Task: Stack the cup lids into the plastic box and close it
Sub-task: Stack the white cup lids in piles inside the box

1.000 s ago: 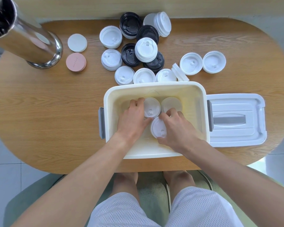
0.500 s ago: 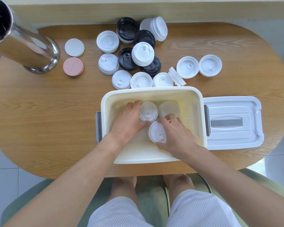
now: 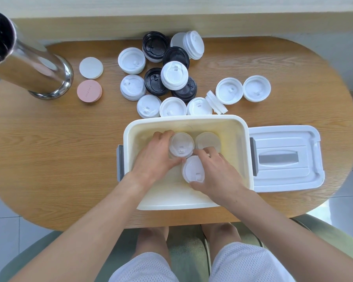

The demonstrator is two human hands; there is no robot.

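Now, head view, top to bottom.

Table: a wooden oval table point(image 3: 49, 149) carries everything.

Plastic box: a cream plastic box point(image 3: 240, 143) sits open at the near middle of the table, with grey latches on its left and right ends.

Box lid: the white box lid point(image 3: 285, 159) lies flat on the table, just right of the box and touching its right end, grey handle facing up.

Lids inside the box: three white stacks. The far-left stack point(image 3: 181, 146) stands beside the far-right stack point(image 3: 207, 140); the near stack point(image 3: 193, 169) sits just in front of them.

Left hand: the left hand point(image 3: 157, 157) is curled around the far-left stack, fingers over its far side and thumb at its near edge, gripping it.

Right hand: the right hand point(image 3: 216, 171) is wrapped around the near stack, fingers at its far edge and thumb under its near edge, clamped on it.

Loose lids: a cluster of white cup lids point(image 3: 172, 107) and black cup lids point(image 3: 156, 81) lies on the table beyond the box, some stacked, some tipped on their sides.

Other things: a steel cylinder point(image 3: 29, 68) stands at the far left; near it lie a white disc point(image 3: 91, 68) and a pink disc point(image 3: 89, 90).
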